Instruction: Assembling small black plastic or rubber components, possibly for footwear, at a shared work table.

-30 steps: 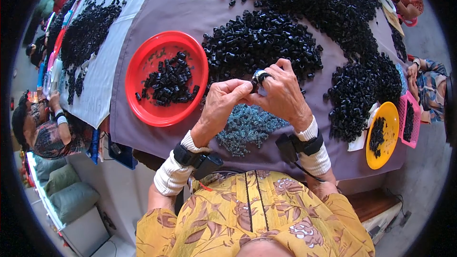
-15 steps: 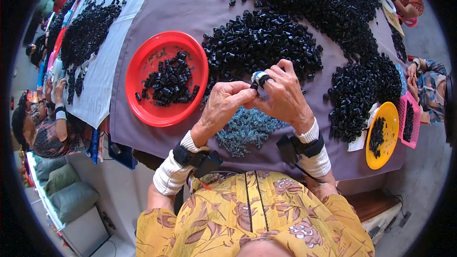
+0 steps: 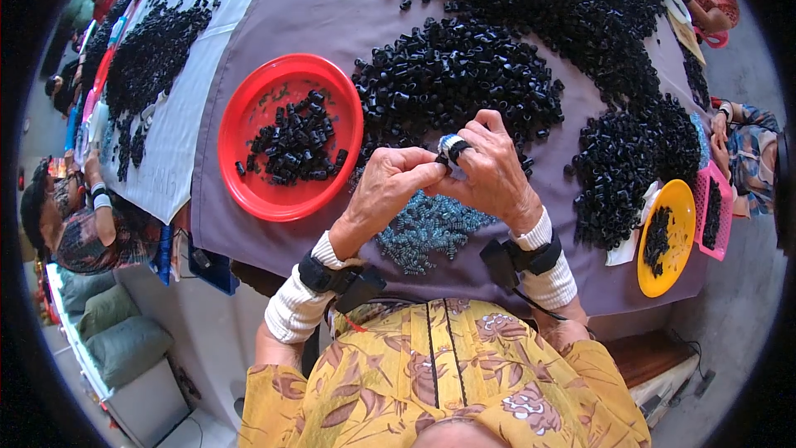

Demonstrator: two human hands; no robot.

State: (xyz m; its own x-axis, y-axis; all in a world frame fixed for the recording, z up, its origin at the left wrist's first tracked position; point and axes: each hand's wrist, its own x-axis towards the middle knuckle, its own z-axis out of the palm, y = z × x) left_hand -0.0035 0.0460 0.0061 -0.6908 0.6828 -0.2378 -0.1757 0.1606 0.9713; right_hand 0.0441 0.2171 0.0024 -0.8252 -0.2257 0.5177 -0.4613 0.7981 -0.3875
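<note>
My left hand point(image 3: 388, 185) and my right hand point(image 3: 495, 172) meet over the table, fingertips together. Between them is a small black cylindrical piece point(image 3: 442, 161), mostly covered by the fingers. My left thumb and forefinger pinch it, and the curled right fingers close on it from the other side. A band of white, blue and black wraps one right finger. Just below the hands lies a heap of small bluish coil springs point(image 3: 427, 236). Beyond them spreads a large pile of black cylindrical pieces point(image 3: 456, 66). To the left, a red plate point(image 3: 235, 170) holds more black pieces.
A yellow plate point(image 3: 676, 261) with small black parts sits at the right table edge, beside a pink basket point(image 3: 720, 236). More black pieces point(image 3: 609, 174) are heaped at right and across the far table. Co-workers sit at both sides. A blue bin point(image 3: 211, 270) stands below the left edge.
Both hands stay joined at the same spot, with small finger shifts; the right hand has tilted slightly. At the left, a co-worker's hand has moved. The plates and piles stay put.
</note>
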